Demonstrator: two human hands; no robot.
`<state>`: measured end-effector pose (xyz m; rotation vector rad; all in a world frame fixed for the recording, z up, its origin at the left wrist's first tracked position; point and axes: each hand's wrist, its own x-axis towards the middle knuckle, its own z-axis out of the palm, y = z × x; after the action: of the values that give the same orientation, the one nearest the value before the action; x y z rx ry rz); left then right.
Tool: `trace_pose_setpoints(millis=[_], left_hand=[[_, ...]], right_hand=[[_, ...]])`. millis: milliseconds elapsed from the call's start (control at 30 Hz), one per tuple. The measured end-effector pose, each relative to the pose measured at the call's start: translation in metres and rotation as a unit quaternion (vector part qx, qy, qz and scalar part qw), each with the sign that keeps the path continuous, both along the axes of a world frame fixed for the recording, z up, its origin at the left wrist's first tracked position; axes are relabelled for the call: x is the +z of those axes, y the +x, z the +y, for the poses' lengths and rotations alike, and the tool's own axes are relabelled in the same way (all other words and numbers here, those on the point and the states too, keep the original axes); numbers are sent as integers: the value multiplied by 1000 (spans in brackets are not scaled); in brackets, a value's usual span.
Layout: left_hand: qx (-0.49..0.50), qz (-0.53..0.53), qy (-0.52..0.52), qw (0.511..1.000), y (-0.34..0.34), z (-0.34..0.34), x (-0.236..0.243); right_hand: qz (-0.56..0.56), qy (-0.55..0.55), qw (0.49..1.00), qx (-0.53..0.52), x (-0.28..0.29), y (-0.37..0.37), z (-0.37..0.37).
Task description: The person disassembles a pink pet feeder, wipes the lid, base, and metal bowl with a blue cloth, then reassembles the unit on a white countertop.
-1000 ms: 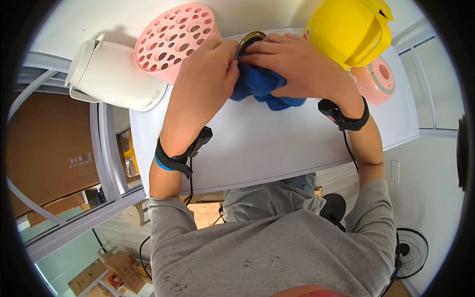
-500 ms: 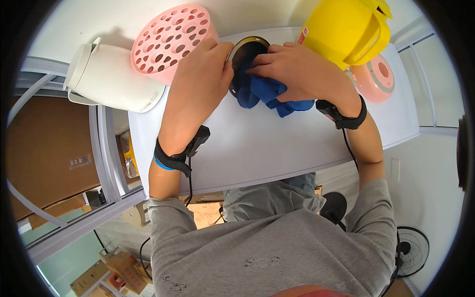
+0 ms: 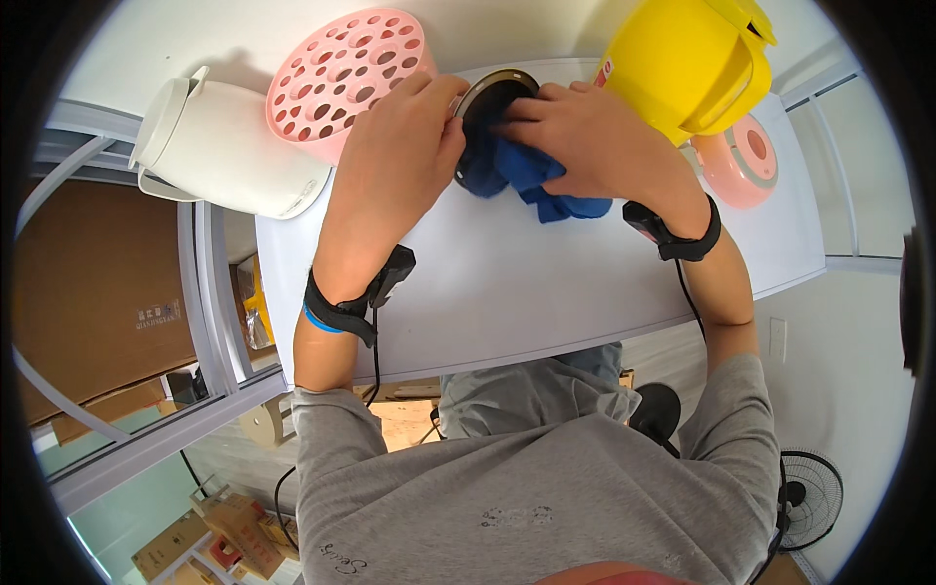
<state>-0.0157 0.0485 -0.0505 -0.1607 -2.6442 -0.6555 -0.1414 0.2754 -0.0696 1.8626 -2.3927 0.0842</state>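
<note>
The head camera shows the work partway through: a blue cloth (image 3: pixel 531 168) is bunched against the dark face of a round piece (image 3: pixel 494 101) with a metallic rim, and both hands are engaged. It seems well under way rather than finished, since the cloth is in contact with the face; how much has been covered, and how much is left, cannot be told.

The round piece is tilted near the middle of the far edge of the white surface (image 3: pixel 507 283); whether it touches that surface is unclear. The left hand (image 3: pixel 414 141) is clamped on its left rim, thumb and fingers together. The right hand (image 3: pixel 600 141) has its fingers bent into the cloth, gripping it against the face, with loose folds hanging below. A pink perforated holder (image 3: pixel 351 83) stands toward the far left corner, a yellow jug (image 3: pixel 673 68) toward the far right.

Against the first frame, the piece is turned to show much more of its dark face. Since the second, the right fingers reach a little higher, and the cloth's loose end hangs less low.
</note>
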Motion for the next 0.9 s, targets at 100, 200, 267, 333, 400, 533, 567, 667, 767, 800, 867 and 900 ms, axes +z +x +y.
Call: trace_pose_setpoints(millis=[100, 200, 267, 333, 400, 533, 567, 667, 767, 800, 867, 900], left_hand=[[10, 13, -31, 999, 0, 1, -1], [12, 18, -51, 998, 1, 2, 2], [9, 32, -53, 998, 1, 4, 1], [13, 31, -59, 998, 1, 7, 2], [17, 33, -64, 997, 1, 9, 3], [15, 24, -75, 997, 2, 8, 6], [12, 19, -77, 997, 2, 8, 7], [-11, 43, -75, 996, -2, 9, 4], [-19, 65, -69, 995, -2, 12, -1], [-33, 85, -76, 993, -4, 12, -1], [-60, 123, -89, 987, -6, 12, 0], [-63, 102, -58, 991, -6, 13, 0]], right_hand=[[-66, 13, 997, 45, 5, -3, 4], [-101, -5, 995, 26, 25, 0, 13], [-101, -25, 995, 3, 36, 3, 23], [-97, -46, 994, -13, 43, 3, 35], [-102, -25, 993, -49, 56, 3, 46], [-58, -54, 987, -138, 84, 10, 66], [-32, -35, 986, -161, 90, 6, 70], [117, -151, 970, -149, 83, 8, 71], [45, -118, 989, -77, 72, -1, 55], [31, -92, 993, -59, 70, -1, 51], [6, -80, 996, -42, 62, -1, 47], [1, -81, 996, -35, 59, -2, 45]])
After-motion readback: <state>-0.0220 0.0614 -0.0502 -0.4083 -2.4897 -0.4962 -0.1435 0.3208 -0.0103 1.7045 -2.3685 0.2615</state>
